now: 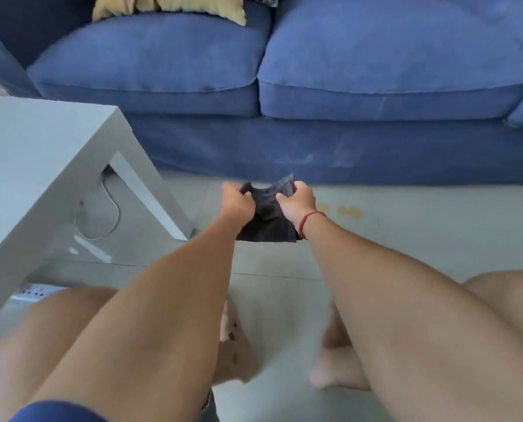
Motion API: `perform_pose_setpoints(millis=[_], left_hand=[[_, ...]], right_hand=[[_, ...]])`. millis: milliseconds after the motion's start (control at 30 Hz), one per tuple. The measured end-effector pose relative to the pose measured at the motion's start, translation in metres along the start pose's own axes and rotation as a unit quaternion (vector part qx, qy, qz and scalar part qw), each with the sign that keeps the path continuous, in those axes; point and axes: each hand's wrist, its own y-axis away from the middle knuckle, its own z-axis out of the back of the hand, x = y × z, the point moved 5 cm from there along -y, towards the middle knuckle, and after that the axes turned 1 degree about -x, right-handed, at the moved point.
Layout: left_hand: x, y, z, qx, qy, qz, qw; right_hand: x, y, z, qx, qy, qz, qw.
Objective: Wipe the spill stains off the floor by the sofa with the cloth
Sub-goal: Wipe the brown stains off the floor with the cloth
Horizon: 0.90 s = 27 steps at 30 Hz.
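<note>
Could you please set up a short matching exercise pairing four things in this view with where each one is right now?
Things:
1. dark cloth
2. yellowish stains
3. yellow cushion
4. white cable

Places:
A. on the sofa's left seat
B. on the floor tiles, just right of the right hand
C. under the grey table
D. gripped between both hands, left hand included

Pairs: 1-D, 2-B, 3-A, 4-C

The floor (421, 239) is pale grey tile. Yellow stains (344, 211) sit on it at about 1 o'clock, near the blue sofa (315, 147). A white table (40, 166) stands at 9 o'clock, with maybe a power strip (37, 290) under it.
</note>
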Motion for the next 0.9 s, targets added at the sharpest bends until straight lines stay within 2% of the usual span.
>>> perform_pose_setpoints(millis=[200,267,333,367,467,567,633,733,900], left_hand=[[0.052,-0.066,-0.06,0.026,-0.014,0.025,0.999],[0.069,-0.084,-0.074,0.035,-0.019,0.052,0.998],[0.094,-0.103,-0.086,0.044,-0.047,0.114,0.991],[0.107,-0.111,-0.09,0.046,-0.069,0.141,0.987],[0.141,-0.133,-0.091,0.034,-0.164,0.142,0.976],[0.17,-0.16,-0.086,0.017,-0.25,0.083,0.965],[0.187,-0.182,-0.082,0.015,-0.295,0.061,0.954],[0.216,-0.205,-0.078,0.041,-0.356,0.063,0.931],[0.239,-0.21,-0.083,0.032,-0.345,0.043,0.937]], right_hand=[[-0.067,-0.062,-0.033,0.01,0.014,-0.042,0.999],[-0.091,-0.081,-0.048,0.035,0.029,-0.08,0.996],[-0.117,-0.096,-0.065,0.062,0.092,-0.13,0.985],[-0.129,-0.103,-0.072,0.071,0.152,-0.123,0.978],[-0.146,-0.113,-0.097,0.097,0.346,0.015,0.933],[-0.158,-0.113,-0.131,0.114,0.406,0.133,0.897],[-0.171,-0.113,-0.15,0.125,0.425,0.162,0.882],[-0.199,-0.114,-0.163,0.105,0.422,0.17,0.884],[-0.199,-0.156,-0.162,0.033,0.444,0.207,0.871]])
